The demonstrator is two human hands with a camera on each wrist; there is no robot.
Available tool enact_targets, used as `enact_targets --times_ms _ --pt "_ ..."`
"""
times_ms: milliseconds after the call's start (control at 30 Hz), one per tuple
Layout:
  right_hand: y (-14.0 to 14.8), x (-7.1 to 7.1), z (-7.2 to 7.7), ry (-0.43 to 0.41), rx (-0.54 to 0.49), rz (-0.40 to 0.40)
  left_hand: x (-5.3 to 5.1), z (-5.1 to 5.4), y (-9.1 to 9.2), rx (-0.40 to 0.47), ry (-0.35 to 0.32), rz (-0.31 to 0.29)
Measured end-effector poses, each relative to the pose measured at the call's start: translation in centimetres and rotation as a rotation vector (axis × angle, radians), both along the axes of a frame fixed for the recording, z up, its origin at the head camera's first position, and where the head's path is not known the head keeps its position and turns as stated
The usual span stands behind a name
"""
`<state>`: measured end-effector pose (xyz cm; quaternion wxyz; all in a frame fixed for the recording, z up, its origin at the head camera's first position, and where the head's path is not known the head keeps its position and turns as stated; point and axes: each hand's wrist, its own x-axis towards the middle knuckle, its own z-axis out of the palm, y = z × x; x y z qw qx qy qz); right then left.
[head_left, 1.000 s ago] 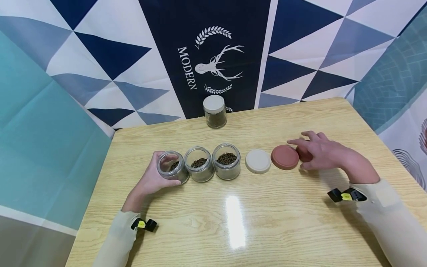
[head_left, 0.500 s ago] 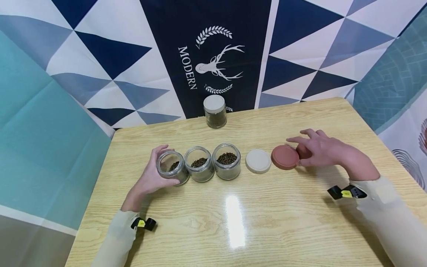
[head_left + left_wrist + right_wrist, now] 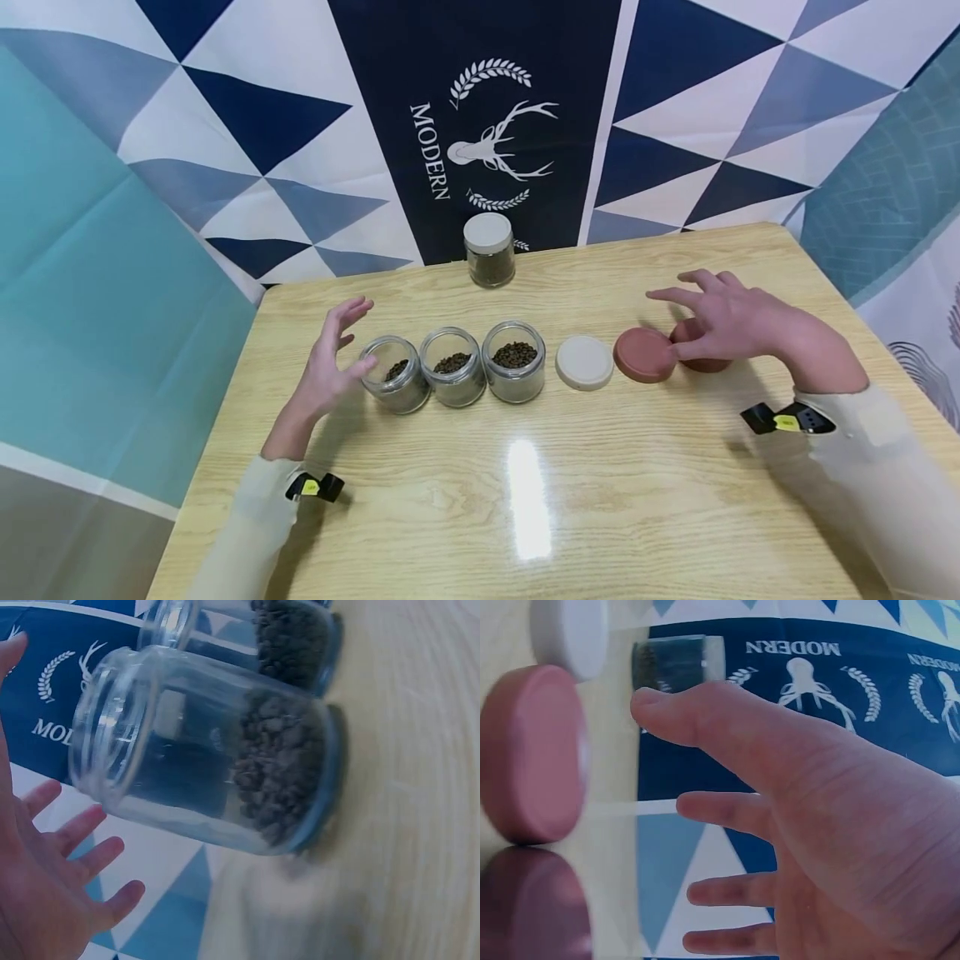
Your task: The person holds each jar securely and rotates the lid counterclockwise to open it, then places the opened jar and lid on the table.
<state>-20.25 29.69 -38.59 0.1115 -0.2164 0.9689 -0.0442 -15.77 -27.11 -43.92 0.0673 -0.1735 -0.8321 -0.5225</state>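
Note:
Three lidless glass jars with coffee beans at the bottom stand in a row: a left jar (image 3: 396,392), a middle jar (image 3: 454,386) and a right jar (image 3: 516,383). My left hand (image 3: 324,371) is raised beside the left jar, fingers spread and apart from the glass; the left wrist view shows the gap between hand and jar (image 3: 202,750). To the right lie a white lid (image 3: 585,363), a red lid (image 3: 643,357) and another dark red lid (image 3: 708,365). Above this last lid, partly hiding it, hovers my right hand (image 3: 738,323), holding nothing.
A closed jar (image 3: 491,254) with a white lid and dark contents stands at the table's back edge, against a patterned cloth backdrop (image 3: 480,108). The wooden table (image 3: 420,517) stretches in front of the row, with a light reflection on it.
My left hand has let go of the left jar and drawn away up and to the left. My right hand has lifted off the dark red lid, uncovering more of it.

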Motion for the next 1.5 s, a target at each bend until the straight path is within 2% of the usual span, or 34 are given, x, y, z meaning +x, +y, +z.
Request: enact_targets --times_ms 133,267,467,767,933,1167,1367,1500 --pt "-0.4 -0.2 0.6 0.035 -0.010 -0.010 -0.2 0.8 0.0 -0.065 -0.012 0.012" --pt "-1.2 -0.4 0.8 0.064 -0.026 -0.022 -0.4 1.1 0.0 -0.196 -0.007 0.054" --pt "-2.2 -0.7 0.7 0.102 -0.059 -0.020 -0.4 1.4 0.3 -0.394 0.117 0.161" --pt "-2.6 -0.7 0.6 0.272 -0.140 0.029 -0.4 1.9 1.1 -0.647 0.196 0.232" --pt "-3.4 -0.9 0.6 0.327 -0.167 0.043 -0.3 1.8 1.4 -0.646 0.210 0.229" --pt "-5.4 -1.8 0.1 0.343 -0.180 0.110 -0.4 1.2 1.4 -0.607 0.190 0.213" --pt "-7.4 -3.2 0.0 0.405 -0.154 0.183 -0.3 0.8 1.6 -0.590 0.177 0.204" --pt "-8.7 -4.2 0.3 0.409 -0.153 0.204 -0.2 0.5 1.7 -0.575 0.168 0.203"
